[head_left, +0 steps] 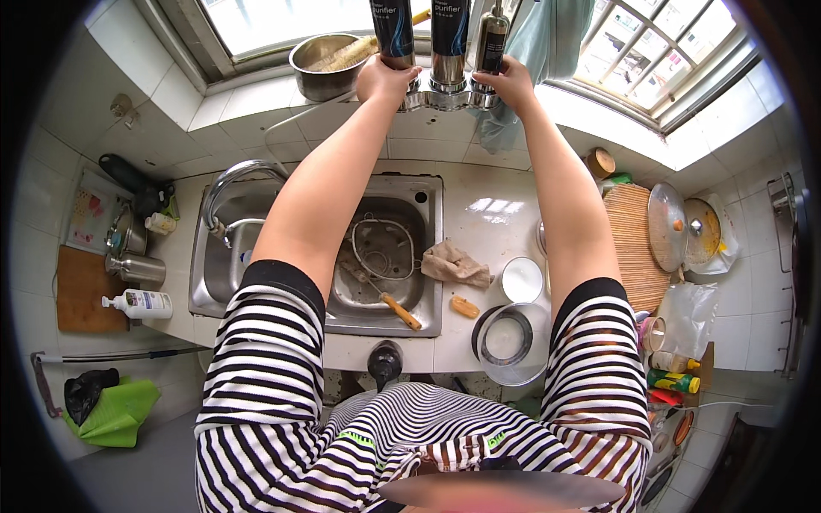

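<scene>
A water purifier (449,51) with dark cylinders on a chrome base stands at the windowsill, its top cut off by the picture's edge. My left hand (386,80) is closed round the lower part of its left cylinder. At the other end, my right hand (510,84) grips the base below the slimmer right cylinder, thumb laid across the metal. Both arms reach straight out over the counter. Beside my left hand sits a steel pot (318,85) with a pale, brush-like thing in it. Pale blue cloth (547,60) hangs just right of my right hand.
Below my arms lies a steel sink (435,282) with a curved faucet (239,173) and a wooden-handled strainer (398,311). A beige rag (457,262), a white bowl (522,280) and a clear container (539,342) rest on the counter. Pot lids (667,227) lean at right; a white bottle (141,303) stands left.
</scene>
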The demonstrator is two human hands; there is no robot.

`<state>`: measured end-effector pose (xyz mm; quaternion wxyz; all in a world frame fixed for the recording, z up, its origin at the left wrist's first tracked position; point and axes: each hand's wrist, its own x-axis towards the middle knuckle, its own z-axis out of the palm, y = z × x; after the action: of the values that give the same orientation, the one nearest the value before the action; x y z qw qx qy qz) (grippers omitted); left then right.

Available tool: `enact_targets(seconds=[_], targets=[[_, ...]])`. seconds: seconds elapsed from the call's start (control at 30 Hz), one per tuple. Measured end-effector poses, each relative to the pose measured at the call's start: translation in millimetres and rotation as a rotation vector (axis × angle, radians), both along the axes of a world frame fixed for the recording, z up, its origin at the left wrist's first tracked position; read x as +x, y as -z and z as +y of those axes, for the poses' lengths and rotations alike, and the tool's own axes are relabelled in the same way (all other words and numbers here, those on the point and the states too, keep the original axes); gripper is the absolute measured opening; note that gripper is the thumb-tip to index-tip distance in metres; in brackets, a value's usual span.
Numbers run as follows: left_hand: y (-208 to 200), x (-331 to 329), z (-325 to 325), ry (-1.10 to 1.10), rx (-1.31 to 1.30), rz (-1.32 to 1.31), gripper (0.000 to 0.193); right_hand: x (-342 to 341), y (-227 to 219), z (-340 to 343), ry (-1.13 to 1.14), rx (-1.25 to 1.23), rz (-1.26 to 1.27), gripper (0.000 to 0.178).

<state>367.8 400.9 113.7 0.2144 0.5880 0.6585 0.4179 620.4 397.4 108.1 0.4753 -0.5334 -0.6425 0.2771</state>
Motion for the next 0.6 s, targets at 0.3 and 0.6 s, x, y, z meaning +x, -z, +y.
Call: enact_targets(seconds=[0.3, 0.6], targets=[[0, 45, 25, 0.114, -0.027, 0.0, 0.036, 49, 34, 17, 0.159, 0.069, -0.069, 0.035], [11, 40, 71, 0.051, 0.064, 0.115, 0.051, 31, 23, 42, 0.292, 0.093, -0.22, 0.04]])
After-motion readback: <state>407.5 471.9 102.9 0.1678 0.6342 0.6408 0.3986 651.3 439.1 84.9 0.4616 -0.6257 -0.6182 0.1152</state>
